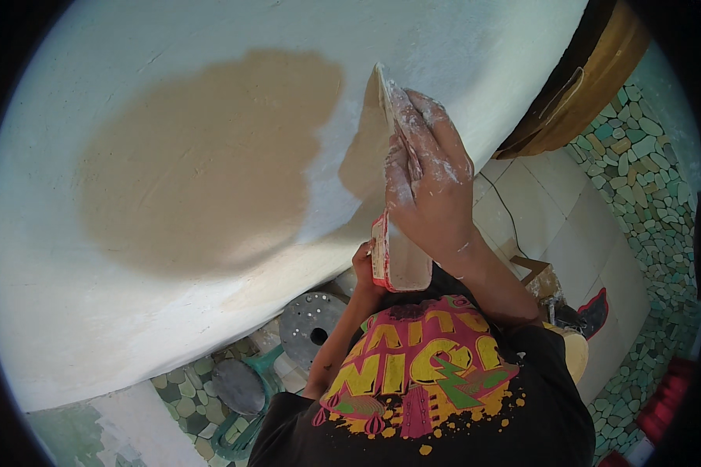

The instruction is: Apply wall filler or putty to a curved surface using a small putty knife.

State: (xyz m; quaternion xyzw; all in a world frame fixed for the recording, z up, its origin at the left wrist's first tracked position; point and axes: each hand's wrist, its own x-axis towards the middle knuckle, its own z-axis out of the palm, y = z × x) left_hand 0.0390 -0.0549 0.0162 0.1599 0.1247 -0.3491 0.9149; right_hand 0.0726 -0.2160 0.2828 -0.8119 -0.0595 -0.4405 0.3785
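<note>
White plaster dust coats the right hand (428, 183), which is closed around a scraper (393, 117) and presses its flat blade edge-on against the wall (132, 327). That blade sits just right of a broad tan patch (210, 156) where the white coat has not been spread, with a smaller tan area touching the blade itself.

Lower down, the left hand (364, 268) grips a red-edged tray (397, 261) from beneath, fingers wrapped on its left rim, holding it near the chest and just under the right wrist. Whether it carries any filler I cannot tell (its face looks pale and smeared).

The scraper looks light and thin, probably with some flex in the blade, so it is best held at the handle end with fingers laid along the back to spread pressure. Dusty skin may make the grip slippery. The tray seems stiff and light, best steadied from the underside.

Below, on the pebble floor (639, 171), lie a round grey lid (311, 327) and a green plastic stool (245, 393).
</note>
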